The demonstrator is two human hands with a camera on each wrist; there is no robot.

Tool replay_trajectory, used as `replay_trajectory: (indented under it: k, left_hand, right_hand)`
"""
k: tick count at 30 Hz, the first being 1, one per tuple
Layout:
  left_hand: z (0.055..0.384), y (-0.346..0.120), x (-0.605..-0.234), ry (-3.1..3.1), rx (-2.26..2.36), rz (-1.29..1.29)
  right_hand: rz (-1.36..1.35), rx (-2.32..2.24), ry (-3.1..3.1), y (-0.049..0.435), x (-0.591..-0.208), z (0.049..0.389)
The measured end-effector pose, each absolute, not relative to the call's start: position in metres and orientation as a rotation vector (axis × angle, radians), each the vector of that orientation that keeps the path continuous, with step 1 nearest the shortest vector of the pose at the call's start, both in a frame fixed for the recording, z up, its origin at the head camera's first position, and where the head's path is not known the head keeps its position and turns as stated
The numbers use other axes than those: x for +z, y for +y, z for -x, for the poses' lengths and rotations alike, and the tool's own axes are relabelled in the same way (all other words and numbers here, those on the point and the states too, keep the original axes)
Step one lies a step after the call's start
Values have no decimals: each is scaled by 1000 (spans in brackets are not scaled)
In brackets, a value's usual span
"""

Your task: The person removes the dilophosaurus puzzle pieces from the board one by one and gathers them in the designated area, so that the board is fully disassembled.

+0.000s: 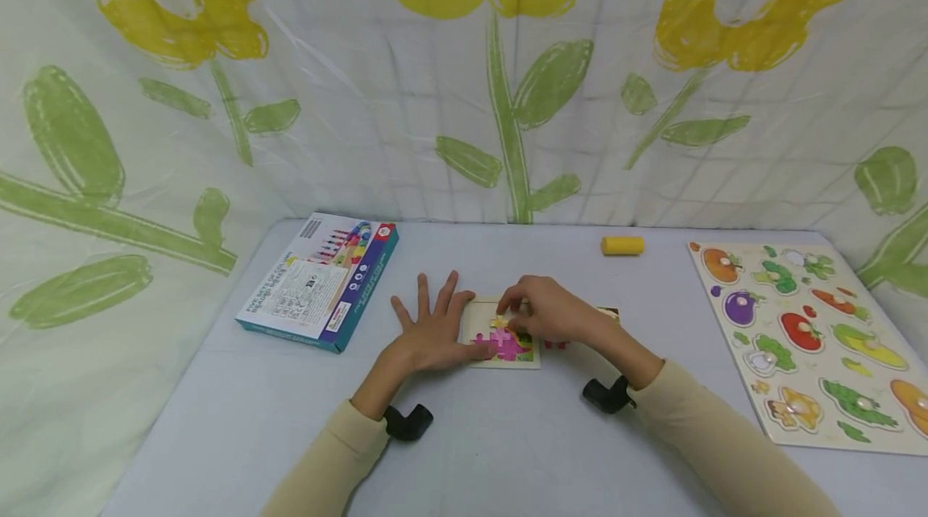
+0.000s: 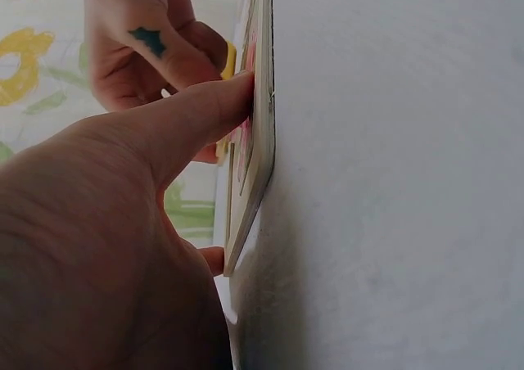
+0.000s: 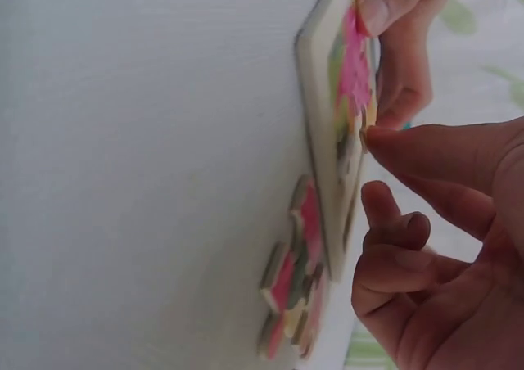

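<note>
A small wooden jigsaw puzzle board [image 1: 535, 361] with pink and yellow pieces lies between the hands. My left hand [image 1: 431, 340] has its fingers spread straight; its thumb presses on the pink pieces [image 1: 505, 346] and its index finger touches the far edge, as the left wrist view also shows. With thumb and index finger, my right hand [image 1: 547, 312] pinches a yellow puzzle piece [image 1: 499, 323] at the board's upper middle. Its other fingers curl loosely in the right wrist view. Loose puzzle pieces [image 3: 282, 280] lie beside the board, partly hidden under the right hand in the head view.
A flat boxed game [image 1: 319, 283] lies at the back left. At the back stands or lies a yellow cylinder [image 1: 622, 246]. On the right is a large vegetable peg board [image 1: 812, 348]. A flower-printed curtain [image 1: 348, 138] hangs behind the table [image 1: 493, 444].
</note>
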State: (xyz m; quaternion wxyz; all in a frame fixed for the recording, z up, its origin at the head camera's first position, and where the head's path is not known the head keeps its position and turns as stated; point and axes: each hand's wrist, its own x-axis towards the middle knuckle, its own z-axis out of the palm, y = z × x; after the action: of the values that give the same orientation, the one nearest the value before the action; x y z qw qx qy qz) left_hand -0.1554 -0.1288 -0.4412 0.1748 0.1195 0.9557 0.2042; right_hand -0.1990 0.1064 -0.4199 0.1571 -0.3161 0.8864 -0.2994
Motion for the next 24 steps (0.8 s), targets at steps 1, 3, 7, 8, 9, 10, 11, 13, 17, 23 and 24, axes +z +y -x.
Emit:
replay_trajectory:
  k: [1,3,7,8,9,10,11,13,17,23,24]
  left_hand:
    - [155,-129,-441,2708,577,-339]
    - [155,-128,-441,2707,574,-339]
    - [155,-128,-440,2706,576,-334]
    - [155,-128,-440,2706,577,-333]
    - [155,-128,-440,2706,578,-331]
    - [155,-128,-440,2705,579,-331]
    - [155,-128,-440,2705,579,-331]
    - [155,-129,-441,2706,583,-332]
    - [156,-129,-442,2705,582,-333]
    - [156,-129,-443,2706,579,-332]
    - [156,-129,-443,2706,579,-331]
  right_hand:
    - [915,-864,2546,106,-419,199]
    - [927,-884,2561,105,-418,198]
    - [921,-927,2551,104,-414,197]
    - [914,-933,2544,103,-413,196]
    - [907,-938,2535,103,-413,195]
    - [902,-942,2526,103,-412,195]
    - [901,-944,2521,103,-412,194]
    - [900,-948,2514,103,-411,193]
    - [883,-960,2510,103,-410,191]
    - [810,-996,2502,103,-411,187]
    - [796,-1001,2503,103,-411,186]
